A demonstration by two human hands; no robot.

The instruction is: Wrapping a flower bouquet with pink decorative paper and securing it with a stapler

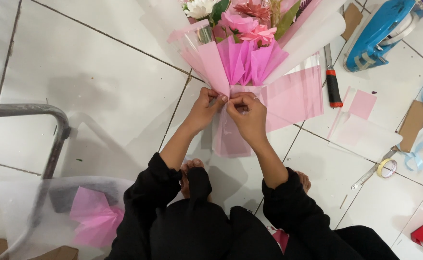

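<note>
Black sleeves nearest the lens. Left hand (pixel 202 110) and right hand (pixel 246 115) both pinch shut on the gathered neck of the pink-paper-wrapped flower bouquet (pixel 242 62), lying on the white tiled floor (pixel 91 72), apparently cinching the wrap. Red-handled cutter (pixel 333 84) just right of bouquet.

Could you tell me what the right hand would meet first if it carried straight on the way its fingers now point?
The right hand points up-left at the bouquet's neck, so it would probably first meet the left hand, whose fingertips already almost touch it on the pink wrapping paper.
</note>
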